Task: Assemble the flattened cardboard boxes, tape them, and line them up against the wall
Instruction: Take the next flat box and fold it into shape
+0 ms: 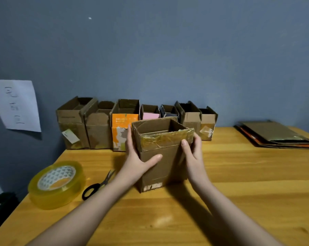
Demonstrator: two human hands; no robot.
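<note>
Seven boxes (136,123) already stand in a row tight against the blue-grey wall (150,50), open tops up, which looks like the line the task asks for. An eighth box (160,157) stands upright on the wooden table (239,174), nearer the person, its open top showing a folded flap edged with old yellowish tape. The left hand (137,157) lies flat against its left side with the thumb across the front; the right hand (192,151) clasps the right edge, thumb on the taped flap, so both seem to steady it for squaring up or carrying back to the row. The tape roll (56,183) and scissors (98,183) lie just to the left, within easy reach. More flattened cardboard (276,135) waits stacked at the far right. A paper sheet (17,105) on the wall bears handwriting I cannot read; the orange box (124,132) has print too small to make out.
</note>
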